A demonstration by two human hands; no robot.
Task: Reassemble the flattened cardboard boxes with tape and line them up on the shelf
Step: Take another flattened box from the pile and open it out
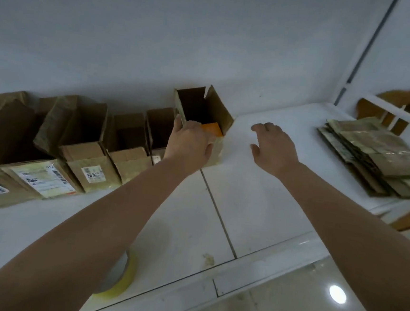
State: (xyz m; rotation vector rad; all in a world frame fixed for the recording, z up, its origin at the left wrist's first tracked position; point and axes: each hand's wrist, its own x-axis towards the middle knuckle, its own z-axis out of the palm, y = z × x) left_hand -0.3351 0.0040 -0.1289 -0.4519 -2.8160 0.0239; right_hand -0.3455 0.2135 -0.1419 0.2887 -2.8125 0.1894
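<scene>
Left hand (190,141) gripped the open box (202,113) at its near rim, an orange flap (212,129) showing inside. Right hand (271,146) hovered beside it, fingers (259,128) loosely spread, holding nothing.

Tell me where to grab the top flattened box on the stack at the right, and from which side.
Take the top piece of the stack of flattened boxes by its near long edge, coming from the front with the free right hand. It lies flat, so only an edge offers purchase: thumb on top, fingers slid beneath. That edge faces the person and looks unobstructed.
</scene>
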